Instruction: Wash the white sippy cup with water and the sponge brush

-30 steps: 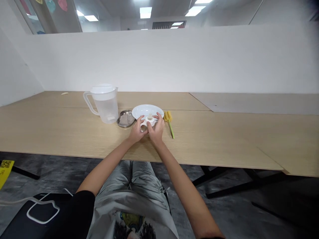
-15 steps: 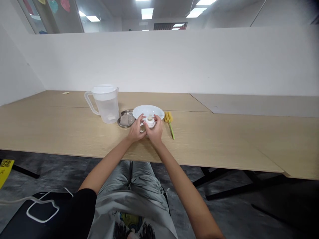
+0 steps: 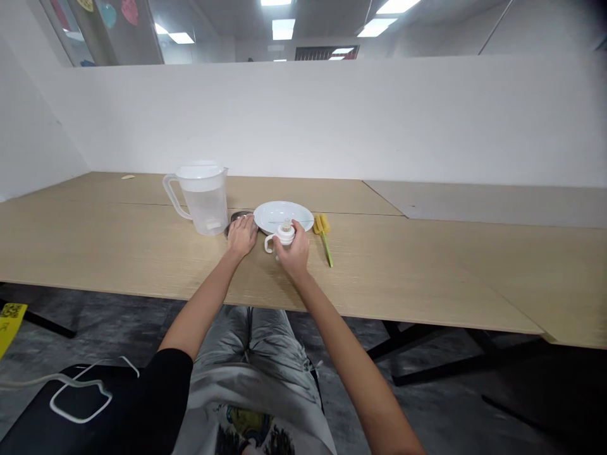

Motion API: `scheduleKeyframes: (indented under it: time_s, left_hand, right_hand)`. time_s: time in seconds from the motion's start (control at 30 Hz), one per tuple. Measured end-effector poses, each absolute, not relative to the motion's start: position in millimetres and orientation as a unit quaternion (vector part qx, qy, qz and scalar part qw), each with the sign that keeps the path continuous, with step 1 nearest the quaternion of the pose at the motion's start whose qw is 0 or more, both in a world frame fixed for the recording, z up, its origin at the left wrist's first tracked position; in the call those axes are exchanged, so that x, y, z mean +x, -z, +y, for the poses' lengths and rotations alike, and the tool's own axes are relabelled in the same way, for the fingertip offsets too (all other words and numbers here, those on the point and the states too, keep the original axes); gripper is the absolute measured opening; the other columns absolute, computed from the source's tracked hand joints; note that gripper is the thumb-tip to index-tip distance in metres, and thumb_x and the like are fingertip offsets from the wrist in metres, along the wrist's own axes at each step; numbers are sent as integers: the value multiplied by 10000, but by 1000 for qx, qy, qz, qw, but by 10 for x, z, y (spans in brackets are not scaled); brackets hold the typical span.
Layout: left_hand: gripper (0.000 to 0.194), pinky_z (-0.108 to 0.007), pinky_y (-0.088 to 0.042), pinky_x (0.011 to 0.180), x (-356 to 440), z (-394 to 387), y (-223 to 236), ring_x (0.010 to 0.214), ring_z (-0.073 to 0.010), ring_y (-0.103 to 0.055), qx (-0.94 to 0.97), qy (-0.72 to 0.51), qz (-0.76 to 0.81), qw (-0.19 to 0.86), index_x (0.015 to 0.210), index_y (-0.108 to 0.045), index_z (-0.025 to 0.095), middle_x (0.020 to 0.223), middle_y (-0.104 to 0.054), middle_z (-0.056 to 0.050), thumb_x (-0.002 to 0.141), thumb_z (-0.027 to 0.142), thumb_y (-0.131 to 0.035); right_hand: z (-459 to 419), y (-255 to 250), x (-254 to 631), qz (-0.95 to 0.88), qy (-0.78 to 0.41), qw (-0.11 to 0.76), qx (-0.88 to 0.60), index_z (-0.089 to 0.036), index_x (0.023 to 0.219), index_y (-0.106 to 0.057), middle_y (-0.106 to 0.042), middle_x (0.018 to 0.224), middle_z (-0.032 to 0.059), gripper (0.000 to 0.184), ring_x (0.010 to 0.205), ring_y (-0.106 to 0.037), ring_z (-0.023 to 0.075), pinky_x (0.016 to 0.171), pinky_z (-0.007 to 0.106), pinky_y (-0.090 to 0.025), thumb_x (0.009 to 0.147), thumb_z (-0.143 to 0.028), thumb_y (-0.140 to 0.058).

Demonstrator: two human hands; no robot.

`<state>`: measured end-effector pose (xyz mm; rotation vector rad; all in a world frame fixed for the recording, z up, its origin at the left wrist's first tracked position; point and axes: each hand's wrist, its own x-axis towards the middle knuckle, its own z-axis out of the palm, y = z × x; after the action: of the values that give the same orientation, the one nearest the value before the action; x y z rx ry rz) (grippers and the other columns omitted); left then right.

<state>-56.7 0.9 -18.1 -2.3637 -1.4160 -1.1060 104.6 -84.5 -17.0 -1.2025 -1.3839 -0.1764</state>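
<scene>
My right hand is shut on a white handled baby bottle, which stands upright with a pale teat on top and its loop handle towards the left. My left hand lies over a round stainless steel dish, which it mostly hides. A white plate sits just behind the bottle. To its right lies a bottle brush with a yellow sponge head and a green handle. A clear plastic measuring jug with a white lid stands left of the dish.
All of this stands on a light wood table, with a white partition along its far side. A grey board lies on the far right of the table. A black bag with a white cable is below at the left.
My left hand has let go of the bottle and moved left onto the steel dish. My right hand alone now holds the bottle, and its handle shows at the left.
</scene>
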Motion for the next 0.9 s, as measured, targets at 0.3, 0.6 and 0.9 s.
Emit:
scheduleKeyframes:
  time_s: [0.3, 0.6, 0.9]
  left_hand:
    - [385, -398, -376, 972, -574, -59, 130, 1109, -291, -488, -738, 360, -561, 105, 1214, -571, 164, 1165, -549, -137, 849, 263, -500]
    - [290, -414, -376, 984, -541, -230, -125, 1065, -242, -555, -619, 602, -504, 27, 1091, -577, 170, 1086, -612, -112, 902, 379, -510]
    - [295, -376, -468, 969, -26, -692, -381, 1135, -211, -565, -747, 627, -221, -28, 1127, -577, 180, 1169, -615, -114, 911, 375, -531]
  right_hand:
    - [-861, 157, 1043, -603, 80, 598, -522, -133, 1262, -431, -567, 1219, 170, 557, 1129, -526, 288, 946, 467, -418, 832, -477, -514]
    - [-854, 148, 1038, -597, 84, 597, -528, -130, 1244, -446, -580, 1198, 172, 558, 1110, -532, 294, 940, 470, -412, 822, -486, -527]
    - [-799, 176, 1049, -588, 65, 610, -528, -131, 1228, -442, -606, 1109, 166, 605, 1021, -568, 293, 871, 455, -451, 793, -537, -551]
